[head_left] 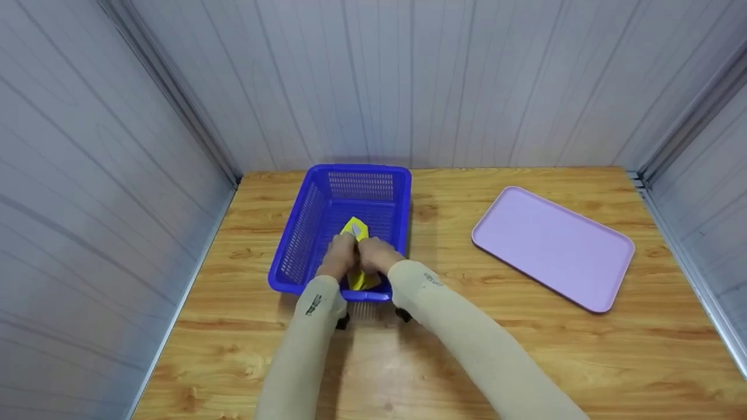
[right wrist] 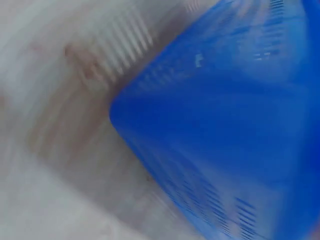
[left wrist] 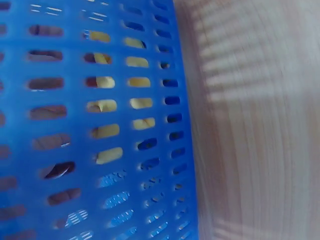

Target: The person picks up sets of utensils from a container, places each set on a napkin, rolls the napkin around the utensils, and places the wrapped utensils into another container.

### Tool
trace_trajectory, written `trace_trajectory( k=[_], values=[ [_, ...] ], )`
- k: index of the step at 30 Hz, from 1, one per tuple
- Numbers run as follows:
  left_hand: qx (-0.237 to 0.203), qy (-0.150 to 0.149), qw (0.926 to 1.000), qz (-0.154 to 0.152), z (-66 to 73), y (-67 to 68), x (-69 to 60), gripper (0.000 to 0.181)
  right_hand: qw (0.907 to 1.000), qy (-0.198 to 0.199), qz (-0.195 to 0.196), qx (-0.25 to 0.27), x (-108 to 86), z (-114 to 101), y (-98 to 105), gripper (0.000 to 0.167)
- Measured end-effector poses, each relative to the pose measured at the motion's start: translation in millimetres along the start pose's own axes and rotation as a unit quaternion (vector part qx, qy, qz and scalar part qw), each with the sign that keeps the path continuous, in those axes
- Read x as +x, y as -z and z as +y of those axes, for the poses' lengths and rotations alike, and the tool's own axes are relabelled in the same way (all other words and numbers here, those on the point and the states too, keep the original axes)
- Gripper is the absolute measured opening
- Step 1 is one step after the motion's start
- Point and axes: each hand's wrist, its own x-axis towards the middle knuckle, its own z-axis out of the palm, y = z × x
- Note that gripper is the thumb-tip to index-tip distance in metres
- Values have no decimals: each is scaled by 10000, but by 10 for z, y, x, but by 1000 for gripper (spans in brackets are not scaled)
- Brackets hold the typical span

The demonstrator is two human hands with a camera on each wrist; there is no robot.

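A blue plastic basket [head_left: 362, 168] with slotted walls stands on the table. Inside its near half is a bright yellow packet-like thing [head_left: 355, 225] with a pale patch; its exact kind cannot be made out. My left hand [head_left: 338, 256] and right hand [head_left: 377, 255] meet over it, fingers curled and gripping it from either side. Yellow shows above and below the hands, while its middle is covered. In the left wrist view the basket wall [left wrist: 75, 97] hides most of the hand, with yellowish bits behind the slots. The right wrist view is blurred and shows the basket's corner [right wrist: 200, 120].
A pale purple tray [head_left: 554, 248] lies at an angle on the right of the wood-grain table [head_left: 443, 361]. Light panelled walls [head_left: 379, 81] close off the back and both sides. The basket's near rim lies under my wrists.
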Motion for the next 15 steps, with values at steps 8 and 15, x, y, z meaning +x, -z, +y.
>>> trace_trajectory(
  k=[8,15],
  values=[
    [-175,153,9997,77,-48,44,-31,8,9955,478,87,-810,-51,14,183,13],
    [-220,290,9987,355,-63,147,-71,15,9874,1309,829,-314,-96,177,314,33]
  ],
)
